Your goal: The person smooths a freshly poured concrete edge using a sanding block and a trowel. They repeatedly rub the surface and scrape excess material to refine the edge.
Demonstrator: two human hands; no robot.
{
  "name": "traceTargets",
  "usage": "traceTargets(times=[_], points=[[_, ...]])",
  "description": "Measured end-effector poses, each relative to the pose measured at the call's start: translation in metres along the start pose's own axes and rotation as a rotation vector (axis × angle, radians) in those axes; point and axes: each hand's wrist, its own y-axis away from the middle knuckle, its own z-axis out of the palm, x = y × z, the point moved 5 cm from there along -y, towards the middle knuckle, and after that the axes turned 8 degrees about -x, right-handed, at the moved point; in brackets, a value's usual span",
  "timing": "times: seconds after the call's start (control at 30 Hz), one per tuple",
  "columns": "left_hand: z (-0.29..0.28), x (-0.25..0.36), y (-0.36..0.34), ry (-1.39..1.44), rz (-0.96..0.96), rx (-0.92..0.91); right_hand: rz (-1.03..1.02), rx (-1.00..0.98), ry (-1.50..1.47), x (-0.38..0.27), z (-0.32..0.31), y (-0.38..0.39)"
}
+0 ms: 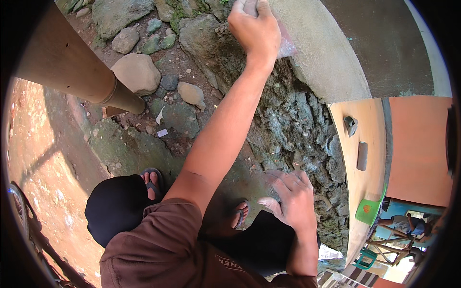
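Observation:
At the top, my left hand (254, 26) is closed round a pinkish, partly see-through piece (286, 44), perhaps plastic, against the rounded pale concrete edge (331, 48) above the rough stone wall. Fingertips and part of the held piece are hidden. Lower down, my right hand (289, 197) is held in front of the rock face (307, 139) with its dusty fingers apart and slightly bent, nothing visible in it. To its right, on a light wooden board (365, 177), lie a small grey crumpled thing (350, 126), a grey oblong block (362, 155) and a green plastic item (366, 210).
A brown round post (81, 67) stands at upper left among loose stones (136, 73). My sandalled feet (151, 181) are on mossy, dirty ground (125, 144). An orange wall (418, 144) is at right; beyond it a person (410, 225) is near wooden framing and a green chair (366, 258).

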Motion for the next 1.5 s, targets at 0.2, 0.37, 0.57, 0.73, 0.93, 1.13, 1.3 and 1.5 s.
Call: traceTargets(times=[0.2,0.37,0.57,0.73,0.93,1.13,1.3,1.5], points=[[0.003,0.009,0.033,-0.162,0.041,0.062,-0.005,-0.017,-0.011,-0.004,0.000,0.007],[-0.013,-0.003,-0.017,0.090,-0.079,0.020,-0.014,-0.007,-0.010,-0.005,0.002,0.003],[-0.001,-0.003,0.023,-0.178,-0.013,0.048,0.006,-0.011,-0.011,0.000,0.005,0.005],[-0.015,-0.001,-0.013,-0.001,-0.112,0.068,-0.020,-0.001,-0.001,-0.008,-0.001,0.000],[-0.004,-0.002,0.010,-0.276,0.054,0.054,0.004,0.000,-0.019,0.000,0.003,0.004],[-0.012,-0.009,0.005,-0.127,-0.025,0.130,-0.028,-0.020,-0.005,-0.011,-0.002,0.008],[-0.011,0.002,-0.005,-0.046,-0.068,0.056,0.000,-0.006,-0.009,-0.004,0.002,0.006],[-0.007,-0.005,-0.003,-0.231,0.000,0.136,-0.014,-0.020,-0.019,-0.010,-0.003,0.009]])
